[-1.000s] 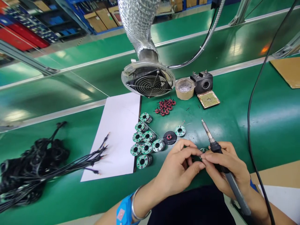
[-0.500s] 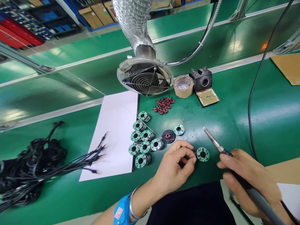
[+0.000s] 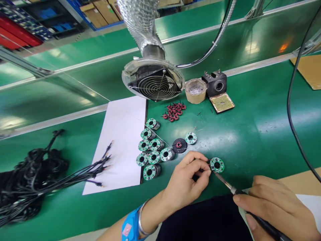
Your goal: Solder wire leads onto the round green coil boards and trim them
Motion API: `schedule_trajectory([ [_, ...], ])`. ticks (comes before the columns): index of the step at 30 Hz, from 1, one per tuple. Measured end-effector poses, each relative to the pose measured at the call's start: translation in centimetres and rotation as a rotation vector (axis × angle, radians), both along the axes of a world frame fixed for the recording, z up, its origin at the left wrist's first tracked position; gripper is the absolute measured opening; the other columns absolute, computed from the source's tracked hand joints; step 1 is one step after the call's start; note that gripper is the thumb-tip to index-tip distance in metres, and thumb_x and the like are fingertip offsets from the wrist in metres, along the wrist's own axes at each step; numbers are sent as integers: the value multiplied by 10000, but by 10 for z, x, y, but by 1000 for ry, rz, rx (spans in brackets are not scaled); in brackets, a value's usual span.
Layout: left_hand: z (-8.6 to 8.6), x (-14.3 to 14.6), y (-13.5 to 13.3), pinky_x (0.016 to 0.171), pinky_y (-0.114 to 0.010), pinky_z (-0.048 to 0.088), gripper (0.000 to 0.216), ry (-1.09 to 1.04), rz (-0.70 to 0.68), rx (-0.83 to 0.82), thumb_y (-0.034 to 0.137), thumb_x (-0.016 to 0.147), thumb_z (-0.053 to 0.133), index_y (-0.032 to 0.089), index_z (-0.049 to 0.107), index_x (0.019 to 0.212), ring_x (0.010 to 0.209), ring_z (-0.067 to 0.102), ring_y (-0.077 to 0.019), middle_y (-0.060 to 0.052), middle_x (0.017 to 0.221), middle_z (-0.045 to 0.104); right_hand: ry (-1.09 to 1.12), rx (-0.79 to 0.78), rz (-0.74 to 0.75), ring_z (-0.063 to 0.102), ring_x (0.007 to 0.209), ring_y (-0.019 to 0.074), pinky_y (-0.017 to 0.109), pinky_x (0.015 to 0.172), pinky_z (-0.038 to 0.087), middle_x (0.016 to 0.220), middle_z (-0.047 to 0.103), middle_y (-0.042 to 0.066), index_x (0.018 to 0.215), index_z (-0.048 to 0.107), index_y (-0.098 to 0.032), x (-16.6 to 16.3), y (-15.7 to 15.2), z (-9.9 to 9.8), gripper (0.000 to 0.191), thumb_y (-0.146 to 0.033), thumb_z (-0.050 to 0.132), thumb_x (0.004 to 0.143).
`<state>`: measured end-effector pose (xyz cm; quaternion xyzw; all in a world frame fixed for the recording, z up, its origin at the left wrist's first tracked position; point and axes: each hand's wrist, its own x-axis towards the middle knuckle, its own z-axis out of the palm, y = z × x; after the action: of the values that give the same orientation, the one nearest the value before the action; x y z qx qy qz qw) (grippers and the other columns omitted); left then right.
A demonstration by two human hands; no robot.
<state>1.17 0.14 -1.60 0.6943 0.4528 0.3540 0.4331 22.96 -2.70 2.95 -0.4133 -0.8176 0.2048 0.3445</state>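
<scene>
My left hand point(image 3: 188, 175) is closed at the left edge of a round green circuit board point(image 3: 217, 165) with a dark hole in its middle. Its fingertips pinch close against the board, and what lies between them is partly hidden. In my right hand point(image 3: 278, 204) is a soldering iron point(image 3: 227, 184), gripped by its dark handle. The iron's tip meets the lower left edge of the board, near my left thumb. Beyond my left hand lie a similar ring board point(image 3: 191, 138) and a black disc point(image 3: 180, 146) with a small red-wound ring core on it.
Several metal cylinders topped with ring boards point(image 3: 153, 157) stand beside a white sheet point(image 3: 115, 134). Red-wound cores point(image 3: 174, 111) lie in a pile below a fume extractor point(image 3: 155, 83). A bowl point(image 3: 196, 92), an iron stand point(image 3: 217, 85) and bundled black cables point(image 3: 32, 177) are also around.
My right hand has brought the soldering iron down and left, from above the table to the board's lower edge. My left hand and the board have stayed nearly in place.
</scene>
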Motion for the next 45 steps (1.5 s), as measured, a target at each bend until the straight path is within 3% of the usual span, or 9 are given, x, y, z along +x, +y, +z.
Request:
schedule_trajectory([
  [11,-3,-1,-2,611,-160,542,63,62,4,53,89,831,572,123,612,865,828,631,-110,-93,994,549,29,-8,-68,587,787,154,365,799,429,795,615,33,966,642,-189,-8,-7,-4,279,-11,458,853],
  [18,-3,1,-4,606,-172,532,53,121,16,84,98,828,568,130,606,845,856,634,-135,-97,968,575,-13,48,73,585,730,153,309,626,466,756,599,56,1065,585,-155,8,15,7,270,-66,492,828],
  [21,-1,0,-2,632,-188,534,54,142,15,100,102,832,568,139,606,844,880,628,-142,-91,971,579,20,117,8,539,639,123,266,571,445,703,572,33,1140,542,-145,2,27,-4,312,-57,487,845],
  [24,2,-1,-3,674,-219,541,97,117,3,99,99,823,580,148,599,903,840,608,-123,-80,993,573,58,79,2,593,813,144,283,708,498,940,640,76,1133,534,-146,-7,32,-28,321,-68,566,823],
  [28,2,-5,-10,750,-254,553,405,-9,24,-122,108,791,638,162,479,1160,825,606,-113,-56,969,598,68,-102,74,562,1110,189,360,937,472,1288,545,113,1131,493,-155,-16,31,-54,384,-88,622,776],
  [33,-3,-4,-16,634,-204,547,89,-298,174,-368,165,847,643,131,610,922,682,635,-102,-36,774,638,94,-141,77,573,1061,129,297,914,477,1221,583,67,1154,475,-181,-15,29,-65,399,-36,589,800],
  [37,-1,1,-8,650,-193,558,81,-265,133,-95,110,805,681,165,707,858,760,652,-106,-53,931,646,73,-127,68,578,1080,143,308,919,489,1208,589,77,1175,469,-184,-14,29,-67,394,-55,583,820],
  [42,2,-4,4,643,-214,527,206,172,-199,490,62,892,516,155,658,1010,751,643,-111,-35,885,667,27,-68,25,581,1064,155,319,914,504,1196,587,74,1195,471,-188,-19,27,-67,401,-62,566,826],
  [45,1,-6,6,645,-210,516,232,310,-184,523,64,907,485,156,609,1080,774,640,-114,-38,886,656,5,-21,-51,587,1052,170,332,907,514,1131,606,82,1201,474,-171,-23,26,-62,394,-85,561,827],
])
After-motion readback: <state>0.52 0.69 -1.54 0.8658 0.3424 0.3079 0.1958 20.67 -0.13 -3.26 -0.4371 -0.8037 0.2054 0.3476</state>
